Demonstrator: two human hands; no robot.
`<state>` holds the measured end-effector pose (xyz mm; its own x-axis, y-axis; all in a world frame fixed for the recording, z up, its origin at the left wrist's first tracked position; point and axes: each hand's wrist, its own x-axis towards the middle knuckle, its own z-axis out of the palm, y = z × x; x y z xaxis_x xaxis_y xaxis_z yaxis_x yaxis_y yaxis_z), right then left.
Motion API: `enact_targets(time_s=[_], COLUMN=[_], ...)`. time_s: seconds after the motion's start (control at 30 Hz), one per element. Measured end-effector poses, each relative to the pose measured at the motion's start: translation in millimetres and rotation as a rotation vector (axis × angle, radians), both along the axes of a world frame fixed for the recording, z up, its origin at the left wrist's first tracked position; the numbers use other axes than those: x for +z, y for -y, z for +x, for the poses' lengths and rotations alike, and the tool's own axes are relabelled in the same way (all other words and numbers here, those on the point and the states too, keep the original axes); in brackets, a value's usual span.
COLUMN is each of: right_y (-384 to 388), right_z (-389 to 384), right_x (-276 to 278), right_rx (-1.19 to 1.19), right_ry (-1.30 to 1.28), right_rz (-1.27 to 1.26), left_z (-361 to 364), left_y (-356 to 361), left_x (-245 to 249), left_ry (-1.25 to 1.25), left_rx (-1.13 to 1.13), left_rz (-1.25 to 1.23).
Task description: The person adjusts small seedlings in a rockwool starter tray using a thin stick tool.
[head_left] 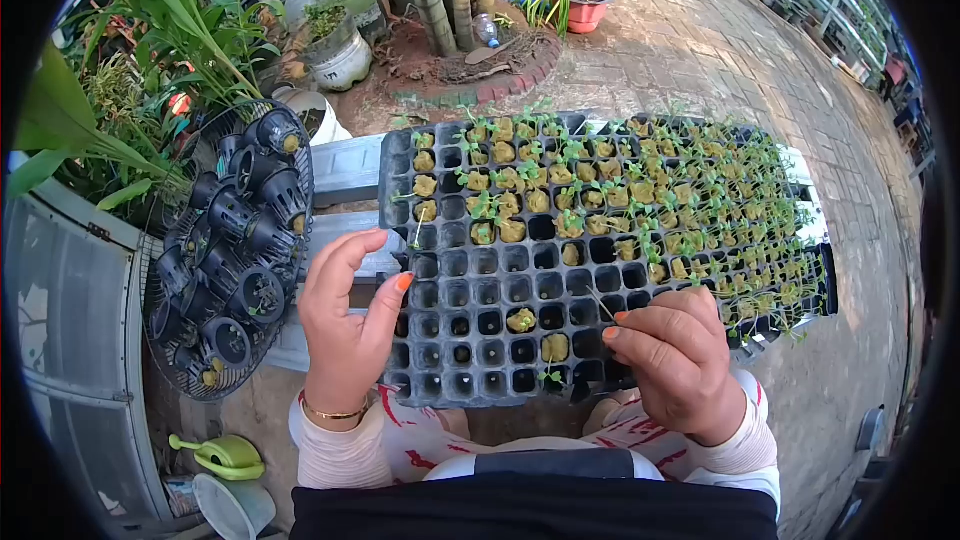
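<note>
Over the seed tray [470,277], a soft touch is best

Low and right of the middle of the frame, the right hand [678,365] is above the tray's near side. Its thumb and first finger are pinched together and seem to have hold of a thin stick [600,303]. It is so thin that I can't tell if it is a tool or a dry stem. Left of the middle, the left hand [343,325] is by the tray's left edge, with its thumb and first finger well apart. I see nothing in its grip.

The seed tray fills the middle and right of the frame, on a pale slatted bench [345,165]. Small green seedlings [487,205] grow from brown plugs [512,231] at the top and right. Many holes at the lower left have no plug. Near the right hand, one lone plug [521,320] sits, and a lower plug [555,347] has a tiny sprout [551,376] just under it.

To do this bit well, a light pinch seems best, as the seedlings look weak and could snap. The plugs look crumbly, so it's wise not to squeeze. Keeping the right wrist up would save the leaves.
</note>
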<state>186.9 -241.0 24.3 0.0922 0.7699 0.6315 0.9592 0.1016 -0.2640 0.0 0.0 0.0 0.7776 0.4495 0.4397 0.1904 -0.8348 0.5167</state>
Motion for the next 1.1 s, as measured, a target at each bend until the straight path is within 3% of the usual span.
enact_targets(time_s=[0.07, 0.17, 0.3, 0.43, 0.5, 0.6, 0.9, 1.1], right_y=[1, -6, -9, -9, -9, -7, 9, 21], right_z=[2, -5, -6, -8, -7, -6, 9, 33], right_x=[0, 3, 1, 1, 1, 1, 7, 18], right_rx=[-0.004, 0.004, -0.003, -0.005, -0.004, -0.002, -0.087, -0.229], right_ry=[-0.004, 0.017, 0.024, 0.034, 0.035, 0.019, 0.026, -0.179], right_rz=[0.006, 0.011, 0.018, 0.028, 0.028, 0.032, 0.032, 0.194], left_z=[5, 1, -7, -10, -9, -6, 5, 13], left_y=[7, 1, -3, 1, 4, 4, 11, 24], left_x=[1, 3, 4, 2, 5, 3, 7, 23], left_ry=[0.262, 0.400, 0.303, 0.215, 0.197, 0.270, 0.247, 0.277], left_rx=[0.136, 0.244, 0.256, 0.240, 0.247, 0.197, 0.048, 0.003], left_rz=[-0.228, -0.152, 0.071, -0.072, -0.268, -0.097, -0.116, -0.193])
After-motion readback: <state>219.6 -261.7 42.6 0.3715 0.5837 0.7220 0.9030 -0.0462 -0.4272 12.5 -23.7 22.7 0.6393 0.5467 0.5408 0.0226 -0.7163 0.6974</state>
